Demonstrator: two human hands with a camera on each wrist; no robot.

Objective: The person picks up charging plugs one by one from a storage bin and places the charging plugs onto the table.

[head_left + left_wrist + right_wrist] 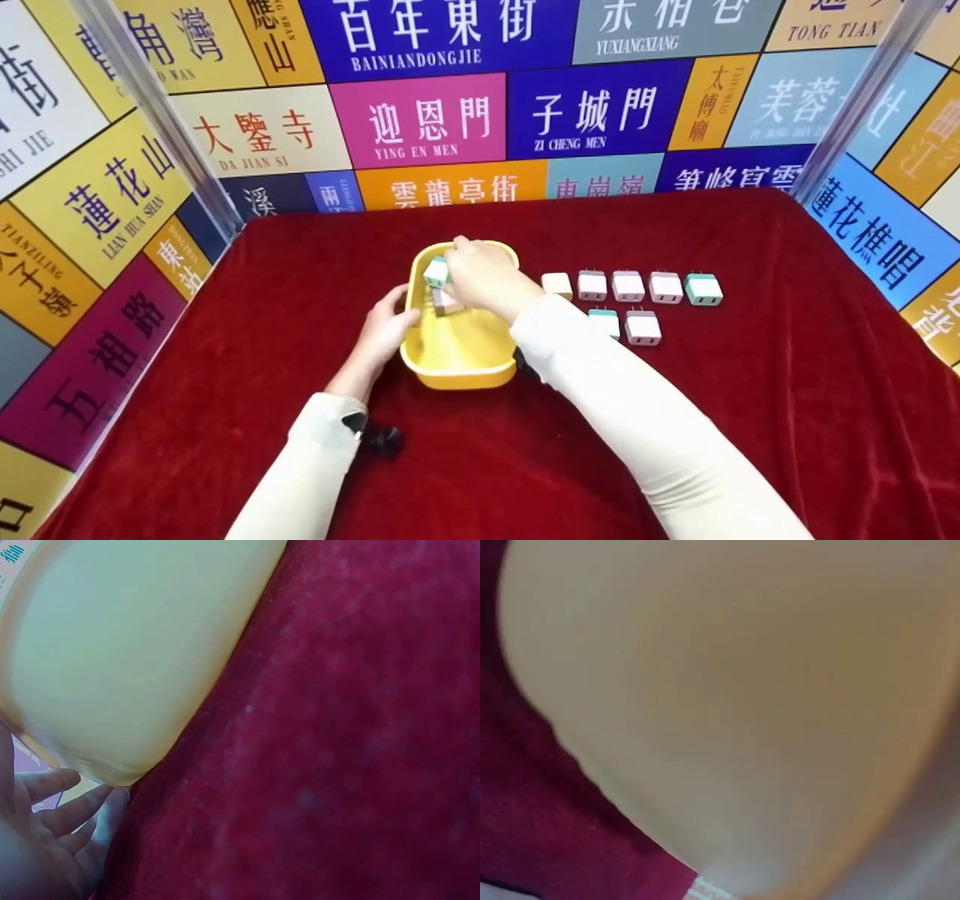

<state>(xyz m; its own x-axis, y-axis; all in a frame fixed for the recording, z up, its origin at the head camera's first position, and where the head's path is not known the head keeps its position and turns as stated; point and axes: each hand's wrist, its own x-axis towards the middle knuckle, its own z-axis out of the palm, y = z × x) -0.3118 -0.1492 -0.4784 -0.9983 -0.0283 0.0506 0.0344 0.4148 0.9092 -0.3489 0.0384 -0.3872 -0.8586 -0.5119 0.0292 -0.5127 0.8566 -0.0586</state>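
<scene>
Head view: left hand (385,328), fingers (393,298) curled, grips yellow oblong plastic tub (459,349); right hand (484,276), inside it, pinches teal-and-white cubic charger (436,273).

Ylw bin (461,380) upright, adptrs (437,273) inside (1 teal-wht).

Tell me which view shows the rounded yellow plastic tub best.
The head view: the yellow tub shows nearly whole, rim and inside. The left wrist view gives part of its outside; the right, a blurred close-up.
</scene>
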